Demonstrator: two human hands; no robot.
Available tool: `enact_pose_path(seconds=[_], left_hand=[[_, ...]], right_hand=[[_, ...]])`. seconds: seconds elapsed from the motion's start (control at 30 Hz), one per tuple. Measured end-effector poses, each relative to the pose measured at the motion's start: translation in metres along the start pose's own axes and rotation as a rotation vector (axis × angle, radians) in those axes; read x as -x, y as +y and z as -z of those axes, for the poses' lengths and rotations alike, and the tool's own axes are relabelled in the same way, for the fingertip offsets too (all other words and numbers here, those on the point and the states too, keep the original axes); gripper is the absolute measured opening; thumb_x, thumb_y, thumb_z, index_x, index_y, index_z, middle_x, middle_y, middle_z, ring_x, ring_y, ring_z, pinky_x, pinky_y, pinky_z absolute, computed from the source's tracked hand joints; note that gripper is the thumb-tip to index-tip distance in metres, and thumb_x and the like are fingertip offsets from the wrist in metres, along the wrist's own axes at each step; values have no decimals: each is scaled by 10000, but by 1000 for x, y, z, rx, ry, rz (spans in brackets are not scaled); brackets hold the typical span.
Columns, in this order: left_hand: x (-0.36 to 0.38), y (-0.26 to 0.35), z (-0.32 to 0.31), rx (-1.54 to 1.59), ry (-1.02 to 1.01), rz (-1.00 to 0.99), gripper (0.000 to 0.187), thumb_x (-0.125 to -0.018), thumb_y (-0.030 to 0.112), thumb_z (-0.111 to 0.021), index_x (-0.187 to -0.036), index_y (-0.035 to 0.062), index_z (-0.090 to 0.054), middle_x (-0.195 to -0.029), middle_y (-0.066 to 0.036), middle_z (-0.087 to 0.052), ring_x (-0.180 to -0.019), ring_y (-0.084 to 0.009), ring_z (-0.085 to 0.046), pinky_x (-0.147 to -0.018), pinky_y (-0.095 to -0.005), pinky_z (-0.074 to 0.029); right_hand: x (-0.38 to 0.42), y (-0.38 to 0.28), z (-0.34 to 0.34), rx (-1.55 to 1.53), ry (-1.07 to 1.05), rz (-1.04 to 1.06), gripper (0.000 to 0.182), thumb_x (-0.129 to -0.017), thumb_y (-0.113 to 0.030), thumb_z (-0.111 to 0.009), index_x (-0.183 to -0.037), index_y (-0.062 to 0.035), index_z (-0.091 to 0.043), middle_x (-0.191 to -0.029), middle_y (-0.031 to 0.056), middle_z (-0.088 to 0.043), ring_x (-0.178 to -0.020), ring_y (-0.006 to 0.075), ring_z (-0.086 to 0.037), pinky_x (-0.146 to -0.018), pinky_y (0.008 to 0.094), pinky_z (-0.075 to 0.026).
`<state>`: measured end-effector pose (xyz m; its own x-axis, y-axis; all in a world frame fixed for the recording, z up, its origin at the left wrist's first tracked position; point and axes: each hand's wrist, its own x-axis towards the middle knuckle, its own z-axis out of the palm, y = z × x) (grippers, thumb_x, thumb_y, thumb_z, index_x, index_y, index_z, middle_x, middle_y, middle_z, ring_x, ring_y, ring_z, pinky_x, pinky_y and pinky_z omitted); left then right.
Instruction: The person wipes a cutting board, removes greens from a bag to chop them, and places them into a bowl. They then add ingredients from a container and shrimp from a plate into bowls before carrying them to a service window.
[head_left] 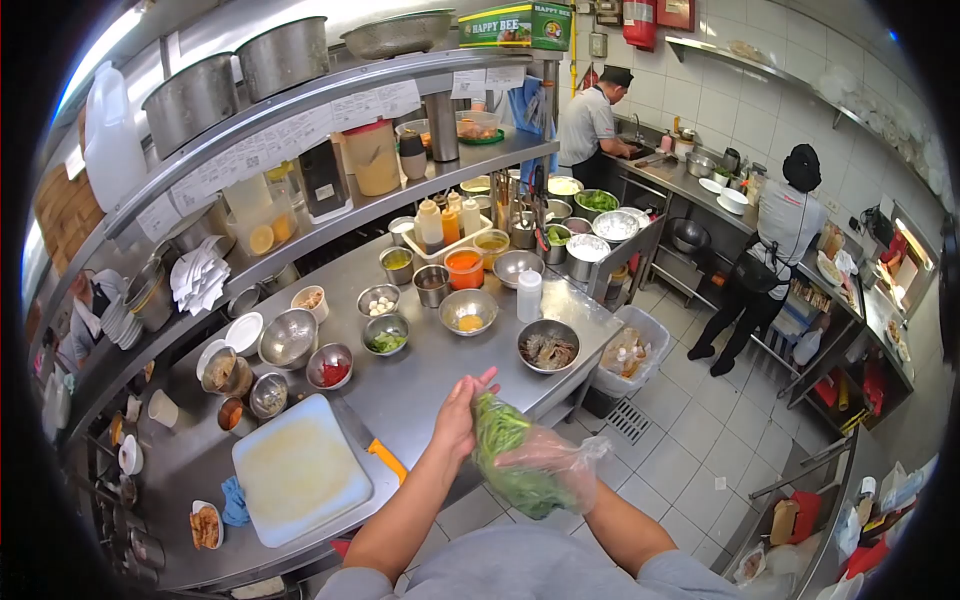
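A clear plastic bag of leafy greens point(505, 432) hangs in front of me, past the table's near edge. My left hand point(457, 418) holds the bag at its left side, fingertips stretched out beyond the top. Through the crumpled plastic on the right shows my right hand point(540, 450), its fingers against the greens; the plastic blurs them. Near the hands are a steel bowl of shrimp point(549, 347) and a bowl with a yellow content point(468, 312). Left of them lie a white cutting board point(300, 470) and a knife with an orange handle point(387, 461).
Bowls of chopped greens point(386, 336) and red pieces point(329, 368) stand on the steel table. A white squeeze bottle point(529, 297) is near its right corner. A lined bin point(628, 352) stands beside the table. Two co-workers, one person point(783, 235) nearer, stand at the far counter.
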<state>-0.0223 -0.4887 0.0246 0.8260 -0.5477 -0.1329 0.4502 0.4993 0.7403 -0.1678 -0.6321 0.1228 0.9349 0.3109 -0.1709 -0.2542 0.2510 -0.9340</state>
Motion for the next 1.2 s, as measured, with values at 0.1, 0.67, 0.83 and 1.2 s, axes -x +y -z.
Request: enact_pose_path(seconds=[0.1,0.67,0.83,1.2], left_hand=[[-13,-10,-35,37,27,36,314,-1053,365,-416,-984,78,-525,-1354,-139,-552,-1221,-290,-499,-1008,-445,-449],[-182,-61,-118,-623,-24,-258,359,-1049,304,-398,-900,4,-528,-799,-88,-530,-755,-180,-483,-728,-345,-420],[-257,-65,-137,-353,-172,4,345,-1056,345,-412,-993,53,-586,-863,-22,-588,-744,-113,-498,-691,-273,-429],[-352,-162,-137,-164,-50,248,335,-1055,304,-395,-961,22,-549,-811,-66,-569,-707,-170,-536,-660,-382,-492]], right_hand=[[5,7,19,-68,70,-54,996,-706,-201,-870,-1504,-57,-292,-1382,76,-468,-1265,174,-451,-1071,338,-369],[-51,9,141,561,538,228,1152,-637,-196,-880,-1524,-5,-170,-1455,166,-411,-1324,249,-425,-1133,358,-324],[-62,-24,161,846,732,113,1031,-667,-207,-847,-1485,-6,-252,-1380,148,-464,-1270,267,-471,-1119,361,-344],[-31,-16,215,657,979,14,835,-682,-209,-841,-1385,-48,-419,-1260,91,-592,-1172,203,-561,-1029,382,-452]])
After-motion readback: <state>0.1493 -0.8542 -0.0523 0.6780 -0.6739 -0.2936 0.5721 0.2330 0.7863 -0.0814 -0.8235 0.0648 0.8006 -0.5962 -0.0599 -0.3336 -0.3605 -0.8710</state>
